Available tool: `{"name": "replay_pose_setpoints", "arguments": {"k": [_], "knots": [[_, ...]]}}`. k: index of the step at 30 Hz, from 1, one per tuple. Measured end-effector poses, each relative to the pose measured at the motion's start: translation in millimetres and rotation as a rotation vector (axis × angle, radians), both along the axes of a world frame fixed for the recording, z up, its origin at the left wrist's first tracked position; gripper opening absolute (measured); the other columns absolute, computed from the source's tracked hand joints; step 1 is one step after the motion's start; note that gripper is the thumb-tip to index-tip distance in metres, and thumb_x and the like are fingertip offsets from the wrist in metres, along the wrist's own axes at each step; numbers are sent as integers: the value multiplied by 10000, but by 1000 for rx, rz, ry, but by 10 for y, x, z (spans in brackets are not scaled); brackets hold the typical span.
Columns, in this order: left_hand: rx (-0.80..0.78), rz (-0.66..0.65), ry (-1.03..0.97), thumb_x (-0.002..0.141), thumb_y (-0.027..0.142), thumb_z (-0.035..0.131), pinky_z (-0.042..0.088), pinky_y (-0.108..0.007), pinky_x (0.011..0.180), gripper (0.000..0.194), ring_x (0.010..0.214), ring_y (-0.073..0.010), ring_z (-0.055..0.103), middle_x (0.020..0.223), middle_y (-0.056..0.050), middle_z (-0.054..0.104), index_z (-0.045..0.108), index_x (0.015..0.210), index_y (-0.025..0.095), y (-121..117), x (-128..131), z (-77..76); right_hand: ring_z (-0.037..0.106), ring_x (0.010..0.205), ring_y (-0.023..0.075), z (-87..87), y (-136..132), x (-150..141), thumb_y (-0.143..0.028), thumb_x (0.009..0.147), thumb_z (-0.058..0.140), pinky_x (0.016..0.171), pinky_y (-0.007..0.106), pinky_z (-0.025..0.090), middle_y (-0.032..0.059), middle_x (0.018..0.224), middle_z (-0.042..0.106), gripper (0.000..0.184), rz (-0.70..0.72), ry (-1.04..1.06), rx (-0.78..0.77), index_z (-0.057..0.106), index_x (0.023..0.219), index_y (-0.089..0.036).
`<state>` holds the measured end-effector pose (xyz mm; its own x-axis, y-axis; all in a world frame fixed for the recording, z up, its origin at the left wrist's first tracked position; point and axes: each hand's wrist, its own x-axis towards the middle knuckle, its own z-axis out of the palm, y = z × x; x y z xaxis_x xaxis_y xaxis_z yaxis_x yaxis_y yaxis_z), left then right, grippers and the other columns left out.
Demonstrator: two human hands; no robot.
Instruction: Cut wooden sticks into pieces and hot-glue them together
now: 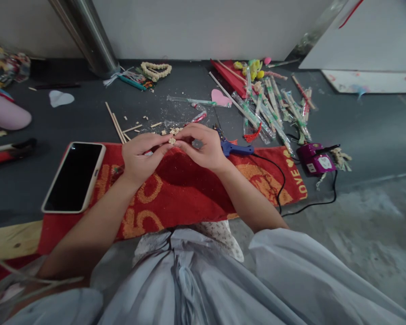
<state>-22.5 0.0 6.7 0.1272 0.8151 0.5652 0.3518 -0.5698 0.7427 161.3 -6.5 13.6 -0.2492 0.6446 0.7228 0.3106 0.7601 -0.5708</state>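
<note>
Fingertips of my left hand (140, 155) and my right hand (203, 143) meet over the red towel (189, 189), pinching a small pale flower-shaped cluster (172, 141) between them. It seems to be made of short stick ends, though it is too small to be sure. Just behind the fingers lie several short cut wooden pieces (176, 131), partly covered by my hands. A blue glue gun (238, 149) rests on the towel beside my right hand, its front part hidden. Left of my left hand are thin wooden sticks (115, 122).
A phone (74, 176) lies on the towel's left end. Red-handled pliers (10, 151) are further left. Wrapped sticks (274, 108) pile up at the back right. The black cord runs near a purple power socket (314, 160). A metal post (91, 40) stands behind.
</note>
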Motion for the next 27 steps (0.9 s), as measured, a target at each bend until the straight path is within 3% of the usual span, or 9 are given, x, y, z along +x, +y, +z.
{"name": "replay_pose_setpoints", "arguments": {"k": [3, 11, 18, 23, 27], "knots": [[17, 21, 35, 707, 261, 805, 528, -301, 752, 117, 726, -152, 663, 780, -3, 750, 787, 822, 277, 7, -1, -9, 566, 675, 79, -3, -5, -11, -352, 912, 613, 638, 212, 471, 11, 769, 671, 212, 5, 33, -51, 680, 870, -156], [317, -33, 40, 804, 312, 738, 520, -269, 679, 145, 695, -127, 669, 789, 7, 752, 775, 939, 278, 77, -13, -95, 554, 685, 77, -1, -17, -40, -456, 887, 612, 640, 212, 450, 26, 811, 680, 319, 1, 74, -270, 705, 877, -151], [291, 28, 107, 824, 389, 711, 533, -284, 682, 169, 706, -137, 678, 803, -2, 752, 768, 930, 271, 95, -25, -152, 538, 668, 75, 46, -37, -48, -425, 845, 652, 644, 218, 446, 25, 778, 669, 301, 34, 120, -412, 703, 831, -129], [310, 5, 83, 825, 355, 711, 526, -266, 646, 136, 668, -127, 673, 771, 4, 754, 769, 902, 259, 84, -16, -116, 553, 692, 79, 54, -32, -47, -450, 805, 688, 664, 219, 455, 26, 790, 667, 326, 57, 164, -502, 695, 827, -126], [326, 11, 84, 819, 328, 716, 515, -254, 629, 118, 662, -123, 664, 771, 0, 755, 765, 888, 245, 65, -5, -74, 525, 614, 62, 51, -5, -42, -519, 798, 680, 590, 199, 434, 1, 718, 633, 405, 171, 240, -668, 685, 860, -119]]}}
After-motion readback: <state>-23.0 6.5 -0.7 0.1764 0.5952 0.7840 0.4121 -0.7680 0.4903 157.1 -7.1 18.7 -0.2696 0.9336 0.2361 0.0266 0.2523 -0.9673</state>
